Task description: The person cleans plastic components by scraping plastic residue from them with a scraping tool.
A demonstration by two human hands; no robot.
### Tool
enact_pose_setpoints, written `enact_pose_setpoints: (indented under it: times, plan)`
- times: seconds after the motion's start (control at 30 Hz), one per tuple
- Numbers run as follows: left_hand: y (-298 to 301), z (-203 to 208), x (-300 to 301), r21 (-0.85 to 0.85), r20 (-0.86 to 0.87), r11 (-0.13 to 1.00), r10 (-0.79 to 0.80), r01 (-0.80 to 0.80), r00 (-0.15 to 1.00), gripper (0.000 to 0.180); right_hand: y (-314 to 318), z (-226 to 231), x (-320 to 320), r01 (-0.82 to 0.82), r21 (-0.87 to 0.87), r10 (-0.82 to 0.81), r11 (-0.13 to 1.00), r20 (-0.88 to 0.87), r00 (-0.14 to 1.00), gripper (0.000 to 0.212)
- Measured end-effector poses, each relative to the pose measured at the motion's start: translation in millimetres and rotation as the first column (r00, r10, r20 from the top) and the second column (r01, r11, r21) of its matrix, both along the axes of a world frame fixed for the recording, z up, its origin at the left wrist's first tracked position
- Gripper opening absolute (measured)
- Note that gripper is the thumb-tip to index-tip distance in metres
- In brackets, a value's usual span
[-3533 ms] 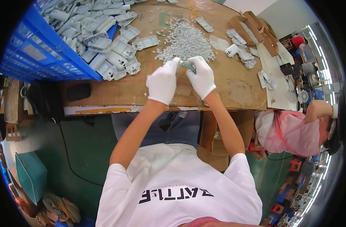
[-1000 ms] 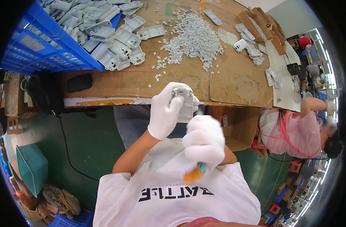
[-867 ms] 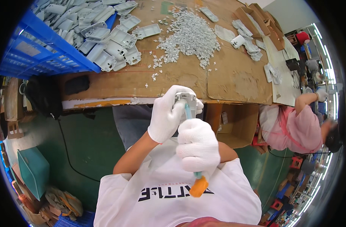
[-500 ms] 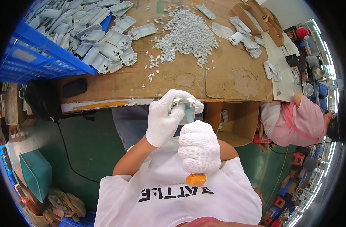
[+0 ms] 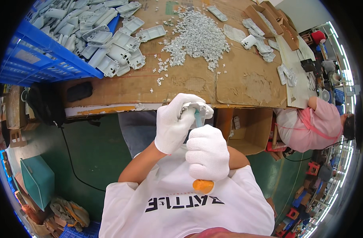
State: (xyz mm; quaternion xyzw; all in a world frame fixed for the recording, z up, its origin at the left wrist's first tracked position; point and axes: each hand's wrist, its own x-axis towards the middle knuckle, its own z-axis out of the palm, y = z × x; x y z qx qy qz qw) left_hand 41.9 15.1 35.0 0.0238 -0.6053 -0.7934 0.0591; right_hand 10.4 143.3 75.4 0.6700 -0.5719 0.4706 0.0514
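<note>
Left hand (image 5: pixel 173 126), gloved: fingers curled round a pale grey housing (image 5: pixel 194 104), held just off the table edge, above my lap. Right hand (image 5: pixel 207 152): full fist on a teal-shafted tool (image 5: pixel 198 119), orange end out below. Tip's at the housing's upper end; can't tell exact contact. Beyond on the cardboard-covered table (image 5: pixel 189 85): pile of small pale parts (image 5: pixel 197 37), blue crate (image 5: pixel 42 55) of housings to the left. Cardboard box (image 5: pixel 255 137) under table, right.
</note>
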Motion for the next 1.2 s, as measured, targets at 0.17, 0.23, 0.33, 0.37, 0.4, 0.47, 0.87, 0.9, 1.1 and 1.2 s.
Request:
enact_pose_setpoints:
  times: [0.17, 0.23, 0.33, 0.37, 0.4, 0.47, 0.87, 0.9, 1.1, 1.2]
  plan:
    - [0.4, 5.2, -4.0, -0.012, -0.044, 1.000, -0.021, 0.021, 0.999, 0.027, 4.0, 3.3, 2.9, 0.038, 0.031, -0.038, 0.999, -0.006, 0.999, 0.021]
    - [-2.3, -2.0, -8.2, -0.039, -0.049, 0.999, -0.036, 0.034, 0.998, 0.027, 6.3, 8.5, -5.6, -0.021, 0.008, 0.021, 1.000, -0.033, 0.999, 0.021]
    - [-2.9, -7.0, -7.8, 0.035, -0.035, 0.998, -0.047, 0.049, 0.998, 0.028, -1.4, 3.1, -1.1, -0.055, -0.190, 0.066, 0.980, 0.051, 0.997, 0.018]
    - [-4.8, -4.0, -7.6, 0.087, 0.026, 0.994, -0.066, 0.063, 0.998, 0.025, 3.2, 9.2, -0.7, -0.140, -0.079, 0.144, 0.987, 0.046, 0.988, 0.017]
    - [-4.8, -0.8, -9.0, 0.145, 0.083, 0.986, -0.090, 0.077, 0.992, 0.022, 11.4, 18.0, -0.5, -0.220, 0.038, 0.218, 0.975, 0.050, 0.975, 0.017]
    - [-4.2, -4.0, -11.6, 0.112, 0.079, 0.991, -0.087, 0.078, 0.993, 0.022, 14.4, 10.3, 2.3, -0.191, 0.038, 0.191, 0.981, 0.002, 0.982, 0.021]
    - [2.2, -4.5, -7.1, 0.259, 0.019, 0.930, -0.274, 0.260, 0.962, 0.036, 6.1, 2.7, 1.3, -0.058, -0.091, 0.057, 0.994, -0.010, 0.998, 0.020]
    - [2.5, -5.3, -5.4, 0.262, 0.021, 0.929, -0.275, 0.260, 0.961, 0.036, 6.1, 1.3, 1.8, -0.056, -0.089, 0.056, 0.994, -0.007, 0.998, 0.020]
    - [3.8, -11.4, -4.0, 0.431, -0.143, 0.818, -0.355, 0.381, 0.924, 0.041, 6.6, 6.5, -5.5, -0.013, 0.040, 0.013, 0.999, -0.013, 1.000, 0.022]
    - [8.4, -13.1, -5.3, 0.307, -0.154, 0.883, -0.321, 0.354, 0.935, 0.044, 8.7, 0.7, -7.4, -0.020, -0.088, 0.020, 0.996, -0.001, 1.000, 0.021]
